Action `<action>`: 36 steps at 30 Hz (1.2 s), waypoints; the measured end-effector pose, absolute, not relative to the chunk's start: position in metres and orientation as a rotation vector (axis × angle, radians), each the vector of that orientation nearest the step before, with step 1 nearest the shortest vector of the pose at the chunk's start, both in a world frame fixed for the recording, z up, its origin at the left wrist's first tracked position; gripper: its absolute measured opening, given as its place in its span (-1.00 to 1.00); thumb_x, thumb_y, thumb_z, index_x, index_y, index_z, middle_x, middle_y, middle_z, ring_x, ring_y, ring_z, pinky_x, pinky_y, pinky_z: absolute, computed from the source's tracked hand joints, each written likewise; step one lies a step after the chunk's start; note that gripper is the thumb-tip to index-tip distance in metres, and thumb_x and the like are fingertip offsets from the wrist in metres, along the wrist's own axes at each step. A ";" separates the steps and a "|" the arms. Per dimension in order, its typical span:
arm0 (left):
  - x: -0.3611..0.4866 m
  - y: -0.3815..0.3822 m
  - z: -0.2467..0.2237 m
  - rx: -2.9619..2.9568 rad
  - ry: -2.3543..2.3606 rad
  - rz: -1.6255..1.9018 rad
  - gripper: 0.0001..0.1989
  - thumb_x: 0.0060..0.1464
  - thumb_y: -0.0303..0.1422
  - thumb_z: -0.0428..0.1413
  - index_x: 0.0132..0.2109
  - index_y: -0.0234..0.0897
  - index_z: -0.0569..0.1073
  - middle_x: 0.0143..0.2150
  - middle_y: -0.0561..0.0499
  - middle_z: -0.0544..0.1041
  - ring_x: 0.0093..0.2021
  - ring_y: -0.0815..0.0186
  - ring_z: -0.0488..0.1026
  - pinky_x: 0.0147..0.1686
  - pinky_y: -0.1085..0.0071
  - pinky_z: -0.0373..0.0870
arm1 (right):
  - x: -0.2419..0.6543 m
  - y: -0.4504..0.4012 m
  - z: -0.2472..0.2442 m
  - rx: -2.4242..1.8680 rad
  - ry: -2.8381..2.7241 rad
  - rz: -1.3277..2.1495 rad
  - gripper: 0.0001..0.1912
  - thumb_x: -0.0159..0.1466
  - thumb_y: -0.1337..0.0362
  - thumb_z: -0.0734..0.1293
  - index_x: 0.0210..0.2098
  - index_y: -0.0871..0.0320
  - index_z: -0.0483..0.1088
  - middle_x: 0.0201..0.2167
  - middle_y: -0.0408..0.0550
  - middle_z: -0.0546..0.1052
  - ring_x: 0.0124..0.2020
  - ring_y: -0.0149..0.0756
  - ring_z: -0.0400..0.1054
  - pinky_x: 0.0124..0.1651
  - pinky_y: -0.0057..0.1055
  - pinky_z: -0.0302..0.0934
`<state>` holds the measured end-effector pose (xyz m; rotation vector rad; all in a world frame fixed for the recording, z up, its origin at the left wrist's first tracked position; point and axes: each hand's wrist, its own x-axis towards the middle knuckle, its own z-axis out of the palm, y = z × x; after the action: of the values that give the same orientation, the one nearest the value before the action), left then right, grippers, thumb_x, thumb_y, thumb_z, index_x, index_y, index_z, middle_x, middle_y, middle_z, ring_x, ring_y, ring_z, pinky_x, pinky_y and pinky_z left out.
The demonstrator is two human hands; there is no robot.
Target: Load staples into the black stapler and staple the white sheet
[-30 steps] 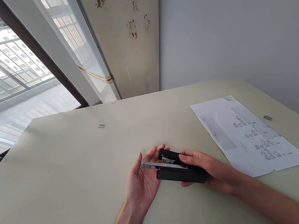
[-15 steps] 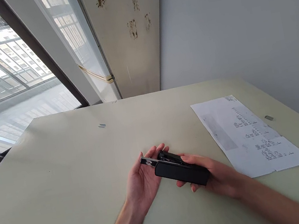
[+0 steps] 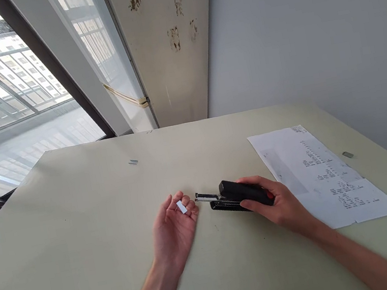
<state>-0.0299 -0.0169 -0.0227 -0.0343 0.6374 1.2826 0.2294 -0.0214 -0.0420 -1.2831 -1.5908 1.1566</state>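
Observation:
My right hand (image 3: 277,205) is wrapped round a black stapler (image 3: 243,193) above the table. The stapler points left, and its metal staple tray (image 3: 205,197) sticks out at the front. To the left, my left hand (image 3: 174,228) lies palm up with its fingers curled. A small pale strip of staples (image 3: 181,207) rests on those fingers, held in the hand. A narrow gap separates the fingertips from the tray's end.
A printed sheet of paper (image 3: 294,162) lies on the table (image 3: 68,267) at the right. Beyond it sits a small grey strip (image 3: 347,155). Small metal strips (image 3: 133,161) lie near the far left. A wall and a fridge (image 3: 175,83) stand behind.
The stapler has been turned over and drawn right, away from the left palm. A small strip of staples now shows in my left hand, whose fingers have curled and shifted slightly left.

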 end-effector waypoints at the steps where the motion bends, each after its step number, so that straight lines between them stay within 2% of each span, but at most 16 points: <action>1: -0.032 -0.016 -0.021 -0.045 0.641 1.312 -0.78 0.35 -0.44 0.04 -0.23 -0.44 0.52 -0.38 -0.03 0.40 -0.40 0.35 0.42 -0.33 0.42 0.54 | 0.229 -0.022 -0.041 -1.268 -1.636 1.135 -0.67 0.35 0.06 0.49 0.08 -0.10 0.54 -0.13 -0.15 0.66 -0.20 -0.23 0.52 -0.16 -0.35 0.44; 5: -0.038 -0.013 -0.015 -0.050 0.662 1.361 -0.78 0.36 -0.44 0.01 -0.22 -0.42 0.50 -0.38 -0.01 0.36 -0.41 0.36 0.38 -0.36 0.42 0.51 | 0.227 -0.023 -0.040 -1.204 -1.743 1.102 -0.70 0.35 0.13 0.49 0.07 -0.09 0.55 -0.17 -0.16 0.67 -0.27 -0.26 0.51 -0.23 -0.38 0.41; 9: -0.035 -0.014 -0.015 0.003 0.703 1.291 -0.78 0.35 -0.44 0.03 -0.24 -0.43 0.52 -0.38 -0.02 0.36 -0.40 0.34 0.39 -0.34 0.42 0.52 | 0.227 -0.023 -0.043 -1.156 -1.800 1.096 -0.70 0.35 0.16 0.49 0.07 -0.07 0.55 -0.14 -0.13 0.68 -0.24 -0.24 0.51 -0.22 -0.38 0.40; 18: -0.021 -0.024 -0.027 0.189 0.662 1.167 -0.88 0.20 -0.39 0.25 -0.22 -0.42 0.58 -0.34 -0.03 0.42 -0.32 0.32 0.45 -0.21 0.41 0.53 | 0.220 -0.026 -0.044 -1.077 -1.858 1.133 -0.72 0.38 0.19 0.46 0.08 -0.05 0.53 -0.14 -0.11 0.67 -0.22 -0.26 0.52 -0.21 -0.40 0.38; 30: -0.018 -0.026 -0.027 0.240 0.684 1.155 -0.88 0.18 -0.38 0.29 -0.22 -0.38 0.59 -0.27 -0.04 0.48 -0.22 0.29 0.50 -0.13 0.40 0.53 | 0.217 -0.028 -0.045 -1.028 -1.954 1.113 -0.74 0.41 0.20 0.43 0.09 -0.06 0.49 -0.06 -0.08 0.67 -0.14 -0.20 0.55 -0.16 -0.34 0.37; 33: -0.021 -0.025 -0.025 0.170 0.694 1.180 -0.90 0.18 -0.40 0.27 -0.23 -0.38 0.58 -0.29 -0.03 0.48 -0.24 0.29 0.52 -0.10 0.37 0.55 | 0.217 -0.028 -0.046 -1.048 -1.962 1.113 -0.73 0.42 0.21 0.43 0.10 -0.07 0.49 -0.05 -0.09 0.66 -0.13 -0.21 0.55 -0.17 -0.35 0.38; 36: -0.025 -0.021 -0.019 0.099 0.721 1.237 -0.89 0.24 -0.42 0.20 -0.22 -0.40 0.58 -0.25 -0.08 0.54 -0.21 0.27 0.58 -0.04 0.35 0.58 | 0.216 -0.027 -0.047 -1.046 -1.973 1.091 -0.72 0.43 0.21 0.42 0.13 -0.08 0.47 0.00 -0.08 0.65 -0.05 -0.19 0.56 -0.09 -0.33 0.42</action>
<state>-0.0253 -0.0212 -0.0193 0.0990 0.7212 1.2375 0.2164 -0.0273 -0.0471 -1.0463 -1.9732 1.0911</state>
